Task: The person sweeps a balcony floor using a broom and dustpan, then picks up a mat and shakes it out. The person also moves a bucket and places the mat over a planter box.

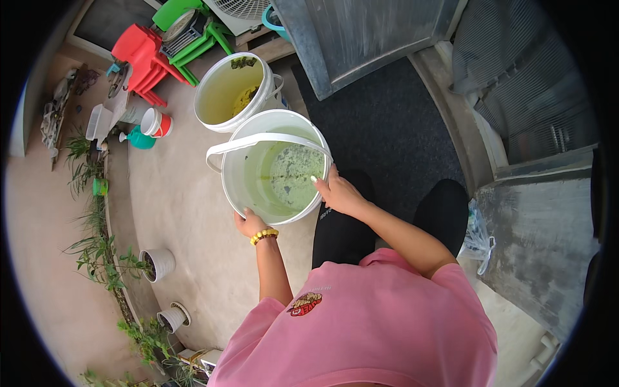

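Both my hands grip the rim of a white plastic bucket (237, 186) in front of my legs. My left hand (250, 223) holds its near left edge, and a beaded bracelet (264, 236) circles that wrist. At the right edge, my right hand (338, 192) has its thumb over the rim. Pale green water (295, 169) with dark specks lies inside the bucket. Its white handle (261, 140) arches across the opening. Just beyond stands a second white bucket (213, 96), with yellowish contents and dark clumps inside.
Stacked red plastic chairs (140, 55) and green chairs (203, 41) stand at the back left. A dark mat (387, 126) lies right of the buckets by a grey door (372, 34). A teal watering can (141, 139) and white plant pots (162, 263) line the left side.
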{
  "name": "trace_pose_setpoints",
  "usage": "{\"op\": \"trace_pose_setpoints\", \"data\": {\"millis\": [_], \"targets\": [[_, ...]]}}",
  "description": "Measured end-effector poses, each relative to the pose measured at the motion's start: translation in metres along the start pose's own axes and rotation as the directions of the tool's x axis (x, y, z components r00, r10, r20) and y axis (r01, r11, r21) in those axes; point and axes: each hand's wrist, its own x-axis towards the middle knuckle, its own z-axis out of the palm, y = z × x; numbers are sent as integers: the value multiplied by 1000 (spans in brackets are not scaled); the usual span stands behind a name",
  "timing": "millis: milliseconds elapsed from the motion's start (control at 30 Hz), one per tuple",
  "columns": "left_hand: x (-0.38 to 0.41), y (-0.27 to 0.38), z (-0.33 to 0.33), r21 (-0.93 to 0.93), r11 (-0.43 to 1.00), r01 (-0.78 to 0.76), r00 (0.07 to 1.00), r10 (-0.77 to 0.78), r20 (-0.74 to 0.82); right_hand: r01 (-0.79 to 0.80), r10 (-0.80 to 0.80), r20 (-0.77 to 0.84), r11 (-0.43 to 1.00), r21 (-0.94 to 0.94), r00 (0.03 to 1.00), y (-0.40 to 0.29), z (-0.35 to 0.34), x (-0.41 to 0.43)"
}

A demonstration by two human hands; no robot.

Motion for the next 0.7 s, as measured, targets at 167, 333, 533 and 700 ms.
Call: {"op": "trace_pose_setpoints", "data": {"millis": [167,333,533,700], "targets": [[18,-7,-8,-96,995,40,999,-37,28,-52,54,-88,998,29,995,3,30,9],[56,5,-22,-65,993,98,991,-91,100,-101,102,-32,994,50,994,-14,65,-6],[150,6,-46,103,994,44,952,-73,299,-171,162,170,985,38,972,-47,115,-18],[202,18,-49,214,977,8,915,-93,393,-139,100,379,987,78,920,-43,139,-16]]}}
